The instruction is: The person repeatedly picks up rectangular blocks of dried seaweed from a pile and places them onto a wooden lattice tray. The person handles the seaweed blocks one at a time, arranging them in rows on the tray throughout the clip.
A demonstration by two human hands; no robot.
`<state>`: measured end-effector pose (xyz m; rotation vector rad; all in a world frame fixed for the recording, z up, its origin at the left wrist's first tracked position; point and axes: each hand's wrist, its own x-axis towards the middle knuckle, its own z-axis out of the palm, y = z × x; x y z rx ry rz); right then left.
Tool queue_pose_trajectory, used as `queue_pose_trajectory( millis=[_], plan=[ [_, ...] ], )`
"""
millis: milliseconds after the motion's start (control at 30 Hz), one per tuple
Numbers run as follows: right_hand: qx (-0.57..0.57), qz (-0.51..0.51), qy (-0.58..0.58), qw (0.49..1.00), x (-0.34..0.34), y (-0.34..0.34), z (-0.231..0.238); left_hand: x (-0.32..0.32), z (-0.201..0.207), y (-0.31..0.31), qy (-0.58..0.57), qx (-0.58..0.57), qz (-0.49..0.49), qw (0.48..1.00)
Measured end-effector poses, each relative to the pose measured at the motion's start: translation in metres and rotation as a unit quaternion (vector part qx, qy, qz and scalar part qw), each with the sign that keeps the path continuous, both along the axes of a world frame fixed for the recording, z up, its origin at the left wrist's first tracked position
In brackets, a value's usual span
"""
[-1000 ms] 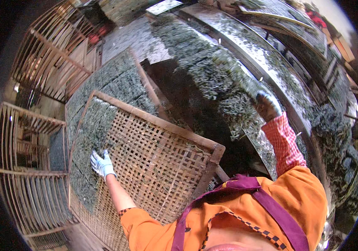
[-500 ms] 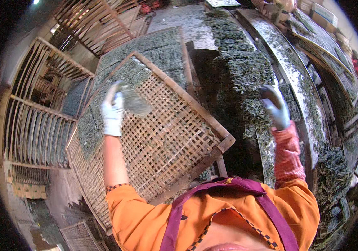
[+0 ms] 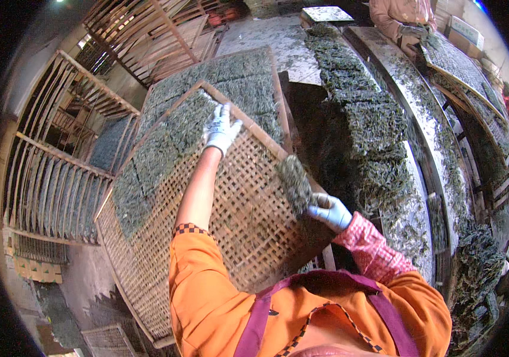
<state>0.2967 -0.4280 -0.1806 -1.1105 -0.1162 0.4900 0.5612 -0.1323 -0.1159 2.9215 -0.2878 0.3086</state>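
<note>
A woven bamboo tray [image 3: 236, 196] in a wooden frame tilts in front of me, its left and far parts covered by flat slabs of dark green, stringy plant matter [image 3: 156, 157]. My left hand [image 3: 222, 129], in a pale glove, rests with its fingers spread at the tray's far corner, touching the edge of a slab there. Over the tray's right rim, my right hand [image 3: 329, 212], in a blue-white glove, grips one end of a loose green slab [image 3: 294, 183]. That slab is held up at a slant, apart from the others.
To the right, a row of green slabs [image 3: 373, 125] lies on a long white-topped bench [image 3: 427, 232]. Another filled tray [image 3: 254, 89] sits beneath mine. Slatted racks [image 3: 58, 184] stand left. Far right, a co-worker's gloved hand [image 3: 412, 31] is beside stacked trays [image 3: 466, 71].
My left hand moved right and away to the tray's far corner, and the blurred slab beside it has left its fingers. My right hand came left from the bench with a slab.
</note>
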Motion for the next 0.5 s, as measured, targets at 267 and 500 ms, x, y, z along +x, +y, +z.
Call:
queue_pose_trajectory(
  millis=[267, 500],
  plan=[
    [-0.054, 0.019, 0.011, 0.998, -0.001, 0.003, -0.009, 0.082, -0.004, 0.020, 0.115, 0.200, 0.055, 0.971],
    [-0.031, 0.025, 0.025, 0.999, 0.002, 0.002, -0.009, 0.087, 0.019, 0.031, 0.097, 0.287, -0.013, 0.953]
  ],
)
